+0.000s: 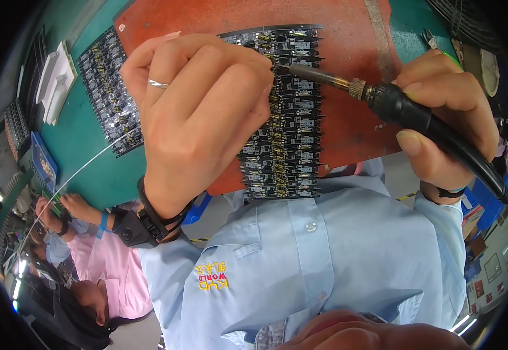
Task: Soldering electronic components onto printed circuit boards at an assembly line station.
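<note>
My right hand grips a soldering iron by its black handle, thumb below and fingers above. The iron's tip points left and meets the upper part of a black circuit board panel crowded with small parts. Over that panel's left side, my left hand is closed, fingertips pinched close to the iron's tip. A thin silvery solder wire runs up from the lower left and passes behind this hand; its end is hidden by the fingers. Under the panel lies a red-brown board.
A second circuit board panel lies left on the green tabletop. Beyond it are a white angular holder and a blue tray. Pliers lie at the upper right. A co-worker in a pink top works at the lower left.
</note>
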A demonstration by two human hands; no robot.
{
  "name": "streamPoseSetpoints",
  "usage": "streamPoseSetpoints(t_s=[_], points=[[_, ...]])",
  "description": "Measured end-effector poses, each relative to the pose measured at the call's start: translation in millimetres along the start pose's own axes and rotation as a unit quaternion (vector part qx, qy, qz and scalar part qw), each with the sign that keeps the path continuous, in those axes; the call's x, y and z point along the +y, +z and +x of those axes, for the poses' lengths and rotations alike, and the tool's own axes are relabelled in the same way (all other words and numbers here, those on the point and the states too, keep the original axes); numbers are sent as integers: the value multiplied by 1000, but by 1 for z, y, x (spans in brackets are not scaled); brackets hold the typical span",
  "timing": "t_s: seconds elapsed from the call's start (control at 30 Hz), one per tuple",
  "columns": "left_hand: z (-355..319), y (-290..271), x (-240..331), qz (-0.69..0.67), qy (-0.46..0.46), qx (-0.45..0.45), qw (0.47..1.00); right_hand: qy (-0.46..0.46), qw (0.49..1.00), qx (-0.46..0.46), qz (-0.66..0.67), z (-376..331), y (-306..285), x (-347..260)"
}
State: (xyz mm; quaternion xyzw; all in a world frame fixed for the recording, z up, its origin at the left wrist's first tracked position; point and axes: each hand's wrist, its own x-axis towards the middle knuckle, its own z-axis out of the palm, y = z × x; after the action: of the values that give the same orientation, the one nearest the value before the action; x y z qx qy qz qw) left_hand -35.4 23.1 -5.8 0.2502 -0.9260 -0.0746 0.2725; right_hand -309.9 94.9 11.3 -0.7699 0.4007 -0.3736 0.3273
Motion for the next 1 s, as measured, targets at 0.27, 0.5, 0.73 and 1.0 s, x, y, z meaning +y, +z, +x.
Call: streamPoseSetpoints(t_s=[0.27,0.5,0.73,1.0], points=[[-3,-10,1,-41,-20,-22,999,38,995,94,1,-12,0,-14],[-10,-8,-1,-101,-35,-36,994,13,994,99,32,-12,0,-4],[-8,-8,-4,-115,-37,56,991,-1,993,109,51,-14,-4,-8],[-12,-17,12,-141,-174,64,973,112,933,339,36,-106,-35,-15]])
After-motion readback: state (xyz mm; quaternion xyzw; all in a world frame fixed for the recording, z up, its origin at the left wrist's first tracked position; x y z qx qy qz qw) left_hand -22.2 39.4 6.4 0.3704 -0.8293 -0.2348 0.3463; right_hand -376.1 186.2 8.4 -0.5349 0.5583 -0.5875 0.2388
